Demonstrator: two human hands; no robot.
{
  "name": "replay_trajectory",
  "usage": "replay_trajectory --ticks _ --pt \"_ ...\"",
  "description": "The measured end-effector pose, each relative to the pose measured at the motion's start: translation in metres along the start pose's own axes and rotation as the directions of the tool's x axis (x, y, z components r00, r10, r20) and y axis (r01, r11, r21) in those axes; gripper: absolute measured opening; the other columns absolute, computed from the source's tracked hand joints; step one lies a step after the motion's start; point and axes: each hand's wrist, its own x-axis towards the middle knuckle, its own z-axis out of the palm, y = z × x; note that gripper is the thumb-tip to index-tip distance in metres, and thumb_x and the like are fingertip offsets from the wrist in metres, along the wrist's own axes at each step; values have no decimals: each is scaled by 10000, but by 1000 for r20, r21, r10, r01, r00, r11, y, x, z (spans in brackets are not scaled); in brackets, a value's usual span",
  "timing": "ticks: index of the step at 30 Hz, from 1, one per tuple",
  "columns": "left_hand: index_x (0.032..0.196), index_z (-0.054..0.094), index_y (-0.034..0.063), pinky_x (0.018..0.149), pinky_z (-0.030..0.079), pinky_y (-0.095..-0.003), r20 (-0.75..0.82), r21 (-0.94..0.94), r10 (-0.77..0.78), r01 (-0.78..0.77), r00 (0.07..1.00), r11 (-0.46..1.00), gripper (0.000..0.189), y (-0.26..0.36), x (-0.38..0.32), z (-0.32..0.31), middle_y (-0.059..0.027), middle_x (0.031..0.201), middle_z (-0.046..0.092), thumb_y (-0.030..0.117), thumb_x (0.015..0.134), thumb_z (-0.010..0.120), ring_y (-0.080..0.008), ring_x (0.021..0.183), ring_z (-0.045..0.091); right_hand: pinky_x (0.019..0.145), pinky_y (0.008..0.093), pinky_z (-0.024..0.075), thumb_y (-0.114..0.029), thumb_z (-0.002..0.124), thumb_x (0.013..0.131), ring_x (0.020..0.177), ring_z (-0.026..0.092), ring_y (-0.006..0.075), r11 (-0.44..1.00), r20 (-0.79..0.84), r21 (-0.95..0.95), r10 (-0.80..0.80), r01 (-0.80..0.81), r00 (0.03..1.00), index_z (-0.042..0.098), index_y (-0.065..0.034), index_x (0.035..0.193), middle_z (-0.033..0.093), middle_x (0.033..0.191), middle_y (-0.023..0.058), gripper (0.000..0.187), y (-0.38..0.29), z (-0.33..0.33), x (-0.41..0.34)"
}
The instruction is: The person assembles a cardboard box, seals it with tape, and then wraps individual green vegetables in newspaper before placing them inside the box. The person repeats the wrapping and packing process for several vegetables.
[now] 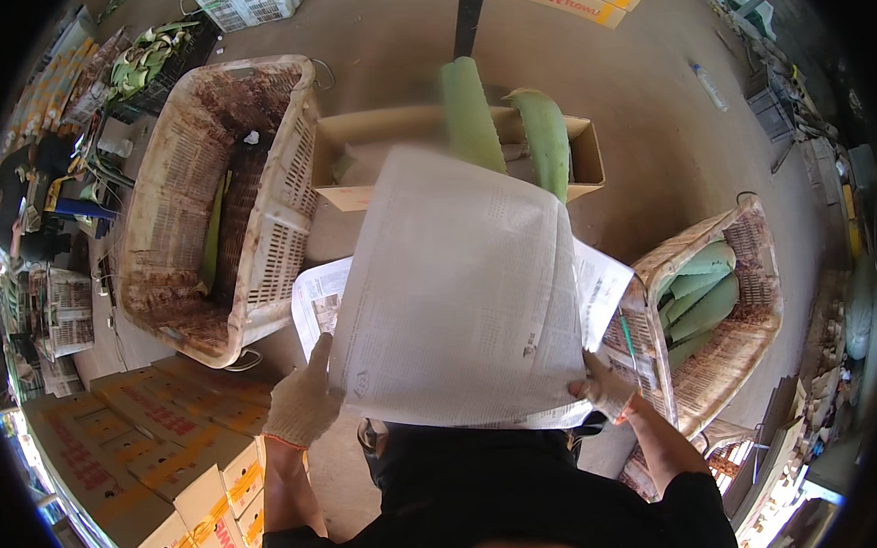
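Observation:
A wide sheet of newspaper point(454, 288) is spread in front of me. My left hand point(305, 394), in a knitted work glove, grips its left edge, and my right hand point(605, 389), also gloved, holds its lower right corner. More newspaper point(602, 280) sticks out from under it on both sides. Beyond the sheet stands an open cardboard box point(584, 151). Two thick green aloe leaves, one broad point(469, 116) and one curved point(548, 138), rise at the box; the sheet covers their lower ends.
At left is a stained plastic crate point(278, 260) with a green strip point(215, 233) inside. The right crate point(760, 309) holds several aloe leaves point(704, 301); a thin green-handled tool point(626, 330) hangs at its side. Stacked cartons point(120, 439) fill the lower left. A bottle point(710, 87) lies on the floor.

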Motion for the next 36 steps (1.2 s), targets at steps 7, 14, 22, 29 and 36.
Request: replay_trajectory --ticks 7,14,22,29,36 --pt "1474 512 145 1201 269 -642 -359 325 566 -469 742 821 741 100 76 3 -208 1538 433 447 852 778 -455 1459 358 1050 432 505 -545 732 849 1259 631 372 384 225 -921 370 72 901 565 -15 1403 660 1340 213 785 -152 -32 0" --pt "1504 421 247 1158 218 -755 134 224 489 -507 862 833 974 101 87 76 -183 1672 124 625 716 852 -584 1500 123 861 368 541 -208 733 827 988 676 233 890 -521 -454 -293 30 802 623 -68 1155 685 1078 121 373 -268 -93 176" --pt "1462 436 302 1161 169 -790 -9 185 561 -550 828 815 1000 92 80 105 -133 1689 1 645 638 888 -588 1502 -4 1048 433 522 -336 804 715 1274 588 393 868 -735 -427 -171 -252 656 194 -177 1635 473 1425 278 1115 -232 -75 338" --pt "1454 441 294 1165 136 -793 -17 187 574 -561 819 806 979 94 81 109 -131 1684 -18 653 651 871 -589 1498 -14 1001 440 542 -179 789 726 1187 611 400 526 -411 -846 -749 90 519 373 -96 1558 559 1311 214 934 -232 -126 318" --pt "1452 439 300 1177 116 -788 -29 168 574 -563 818 809 941 103 87 103 -150 1620 88 653 683 851 -601 1483 20 997 439 552 -259 780 772 1298 569 348 113 36 -980 -705 162 708 379 -106 1565 507 1493 173 901 -339 -135 246"
